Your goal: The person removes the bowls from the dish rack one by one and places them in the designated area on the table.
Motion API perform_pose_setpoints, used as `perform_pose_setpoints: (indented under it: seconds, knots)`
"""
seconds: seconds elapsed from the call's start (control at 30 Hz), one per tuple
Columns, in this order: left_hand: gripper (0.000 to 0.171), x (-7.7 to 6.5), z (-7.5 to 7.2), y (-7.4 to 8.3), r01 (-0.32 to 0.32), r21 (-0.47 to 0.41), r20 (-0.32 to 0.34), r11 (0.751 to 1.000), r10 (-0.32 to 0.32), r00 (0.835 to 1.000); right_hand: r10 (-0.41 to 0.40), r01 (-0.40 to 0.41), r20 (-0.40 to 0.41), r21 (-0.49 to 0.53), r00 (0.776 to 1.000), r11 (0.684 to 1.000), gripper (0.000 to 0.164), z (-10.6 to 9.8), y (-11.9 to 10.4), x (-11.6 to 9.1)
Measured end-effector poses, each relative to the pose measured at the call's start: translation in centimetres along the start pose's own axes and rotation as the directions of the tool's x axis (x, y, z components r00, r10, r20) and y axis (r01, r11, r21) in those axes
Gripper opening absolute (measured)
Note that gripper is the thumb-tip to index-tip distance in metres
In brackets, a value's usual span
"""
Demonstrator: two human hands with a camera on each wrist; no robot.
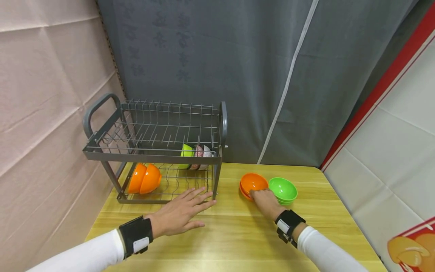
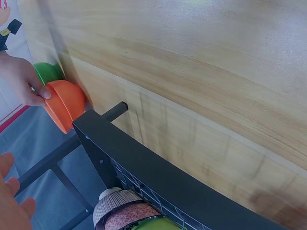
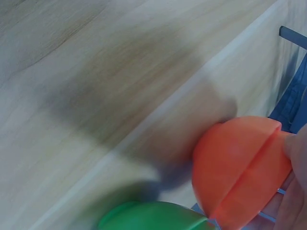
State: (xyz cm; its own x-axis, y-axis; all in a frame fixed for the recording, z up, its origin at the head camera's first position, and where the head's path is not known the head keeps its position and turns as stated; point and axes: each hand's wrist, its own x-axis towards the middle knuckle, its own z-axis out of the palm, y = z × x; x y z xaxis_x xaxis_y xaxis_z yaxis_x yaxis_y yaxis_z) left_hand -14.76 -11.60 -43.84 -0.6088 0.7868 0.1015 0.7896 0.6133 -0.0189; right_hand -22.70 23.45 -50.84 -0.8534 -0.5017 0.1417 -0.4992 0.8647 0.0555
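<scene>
My right hand (image 1: 266, 203) pinches the near rim of the upper orange bowl (image 1: 254, 182), which is nested in another orange bowl (image 3: 223, 158) on the wooden table. Just right of them sits a stack of green bowls (image 1: 283, 189). In the left wrist view, the thumb of that hand lies against the orange rim. Palm down, my left hand (image 1: 183, 214) has its fingers spread before the lower tier of a dark dish rack (image 1: 153, 155) and holds nothing. Two orange bowls (image 1: 150, 179) stand tilted on edge at the lower tier's left.
On the lower tier's right stand a lime green bowl (image 1: 186, 151), a pink patterned bowl (image 2: 129, 216) and a striped bowl (image 2: 114, 203). Grey curtain (image 1: 258, 75) hangs behind the table (image 1: 217, 241); pale cloth covers the left side, a white panel (image 1: 391, 151) the right.
</scene>
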Motion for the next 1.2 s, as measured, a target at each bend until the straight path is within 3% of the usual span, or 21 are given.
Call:
perform_pose_setpoints:
  seconds: [0.23, 0.4, 0.63, 0.87, 1.2]
  knots:
    - [0.069, -0.1, 0.1, 0.0, -0.002, 0.003, -0.012, 1.000, 0.002, 1.000, 0.030, -0.032, 0.065, 0.028, 0.997, 0.999, 0.011, 1.0, 0.1, 0.3]
    - [0.069, -0.2, 0.0, 0.1, 0.008, -0.014, -0.011, 1.000, -0.008, 1.000, 0.020, -0.023, 0.064, 0.041, 0.998, 0.999, 0.012, 0.7, 0.0, 0.3]
    - [0.069, -0.2, -0.1, 0.3, 0.014, -0.025, -0.001, 1.000, -0.015, 1.000, 0.025, -0.027, 0.033, 0.063, 0.999, 0.998, 0.026, 0.6, 0.0, 0.0]
    - [0.069, -0.2, -0.2, 0.3, 0.019, -0.012, -0.003, 1.000, -0.019, 1.000, 0.044, -0.046, 0.046, 0.043, 0.998, 0.998, 0.059, -0.1, 0.1, 0.0]
    - [0.069, -0.3, -0.3, 0.2, 0.021, -0.036, -0.007, 0.999, -0.021, 1.000, 0.016, -0.018, 0.018, 0.089, 1.000, 0.996, 0.068, -1.8, -0.5, -0.4]
